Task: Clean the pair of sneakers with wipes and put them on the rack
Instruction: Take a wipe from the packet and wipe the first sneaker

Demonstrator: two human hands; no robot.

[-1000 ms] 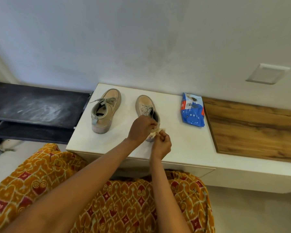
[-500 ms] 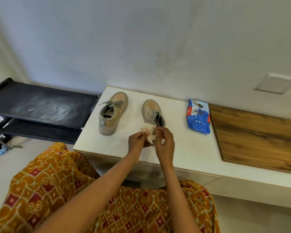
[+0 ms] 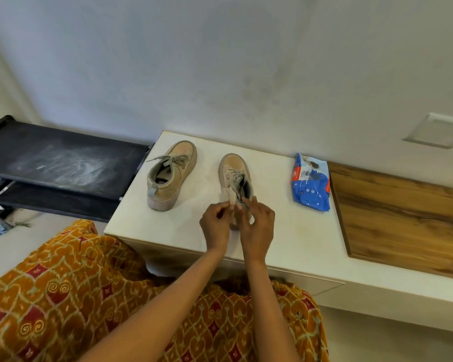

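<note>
Two beige sneakers stand on the white bench (image 3: 285,231), toes toward the wall. The left sneaker (image 3: 171,175) stands apart, untouched. Both my hands are at the heel of the right sneaker (image 3: 234,169) and hide it. My left hand (image 3: 216,223) pinches a white wipe (image 3: 227,195) that sticks up beside the sneaker's left side. My right hand (image 3: 256,222) is close beside it, fingers curled, its index finger stretched to the sneaker's collar; whether it also holds the wipe is unclear. The black shoe rack (image 3: 60,163) stands to the left of the bench.
A blue pack of wipes (image 3: 310,182) lies on the bench to the right of the sneakers. A wooden panel (image 3: 403,218) covers the bench's right part. The wall rises right behind. My patterned orange garment (image 3: 89,296) fills the foreground.
My left hand let go of the right sneaker's heel and took the wipe. Both hands now hold up near the heel with the wipe raised between them. The sneakers have not moved.
</note>
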